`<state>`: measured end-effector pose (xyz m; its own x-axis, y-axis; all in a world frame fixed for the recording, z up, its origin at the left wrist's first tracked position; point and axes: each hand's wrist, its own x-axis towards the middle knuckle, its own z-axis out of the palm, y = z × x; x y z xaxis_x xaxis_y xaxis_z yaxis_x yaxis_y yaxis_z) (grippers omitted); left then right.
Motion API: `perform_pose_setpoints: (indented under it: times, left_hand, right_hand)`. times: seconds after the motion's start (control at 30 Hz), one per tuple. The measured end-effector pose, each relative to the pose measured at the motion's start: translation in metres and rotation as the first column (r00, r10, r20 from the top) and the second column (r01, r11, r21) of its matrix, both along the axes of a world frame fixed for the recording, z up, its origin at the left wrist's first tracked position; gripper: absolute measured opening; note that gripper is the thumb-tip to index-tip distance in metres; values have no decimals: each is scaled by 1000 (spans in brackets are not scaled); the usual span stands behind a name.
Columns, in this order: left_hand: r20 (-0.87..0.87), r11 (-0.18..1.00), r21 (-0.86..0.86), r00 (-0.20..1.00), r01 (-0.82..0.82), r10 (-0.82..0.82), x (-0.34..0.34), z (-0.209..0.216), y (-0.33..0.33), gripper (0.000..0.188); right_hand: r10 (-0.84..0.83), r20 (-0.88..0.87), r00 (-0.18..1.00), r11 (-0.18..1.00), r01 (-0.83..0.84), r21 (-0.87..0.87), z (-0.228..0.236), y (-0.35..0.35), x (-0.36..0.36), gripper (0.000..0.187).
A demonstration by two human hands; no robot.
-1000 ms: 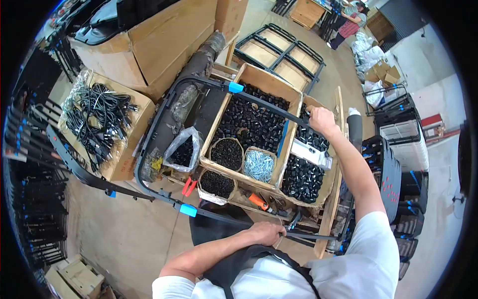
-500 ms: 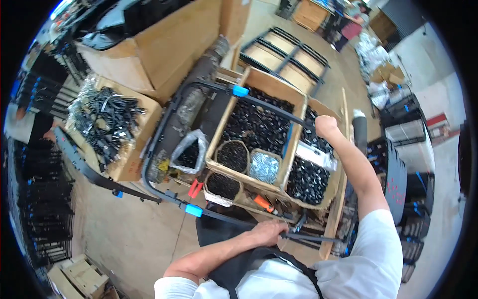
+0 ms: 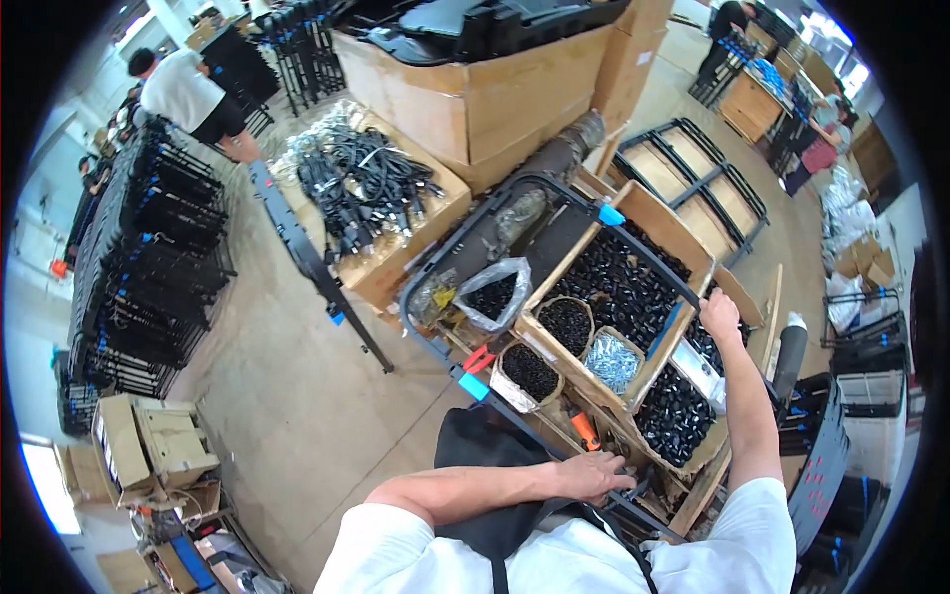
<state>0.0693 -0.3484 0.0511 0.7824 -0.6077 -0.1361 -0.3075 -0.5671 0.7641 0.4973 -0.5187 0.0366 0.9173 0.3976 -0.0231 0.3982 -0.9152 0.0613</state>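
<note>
A black U-shaped metal tube frame (image 3: 429,259) with blue clips (image 3: 474,385) lies over wooden bins. My right hand (image 3: 720,315) is closed in a fist round its far arm, above the right-hand bin. Nearer my body, my left hand (image 3: 594,477) is wrapped over the frame's near arm, its fingertips partly hidden. Under the frame, a wooden box (image 3: 633,205) holds black plastic parts (image 3: 609,277), a tub of small black pieces and silver screws (image 3: 613,361). An orange-handled tool (image 3: 585,431) lies close to my left hand, with red-handled pliers (image 3: 479,358) further left.
A carton of black cables (image 3: 361,188) stands to the left, beside a long dark rail (image 3: 297,243). Behind is a large cardboard box (image 3: 534,94). Racked black frames (image 3: 148,287) line the far left, near a person in a white shirt (image 3: 183,94). Opened cartons (image 3: 153,450) sit lower left.
The view has swung left, so the bins, frame and both hands sit further right in the picture. Both hands keep about the same places on the frame. A person at far left is now visible.
</note>
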Motion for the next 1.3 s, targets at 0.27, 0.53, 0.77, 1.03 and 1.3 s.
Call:
perform_pose_setpoints:
  times: [0.27, 0.53, 0.77, 1.03, 1.3]
  left_hand:
    - [433, 395, -136, 304, -909, 849, 75, 103, 319, 33]
    - [520, -126, 525, 201, -842, 830, 116, 97, 618, 49]
    - [401, 103, 586, 398, -804, 825, 140, 122, 640, 35]
    - [-202, -19, -712, 178, -702, 963, 104, 193, 649, 23]
    - [72, 164, -967, 406, -195, 911, 58, 311, 575, 19]
  right_hand:
    - [391, -420, 819, 918, -379, 114, 56, 26, -248, 30]
    - [34, -425, 905, 999, -42, -10, 83, 23, -428, 37]
    - [-228, -223, 948, 905, 122, -407, 77, 41, -448, 50]
    - [-353, -336, 873, 781, 77, -620, 52, 23, -460, 46]
    - [-454, -279, 846, 713, 157, -683, 61, 40, -462, 36]
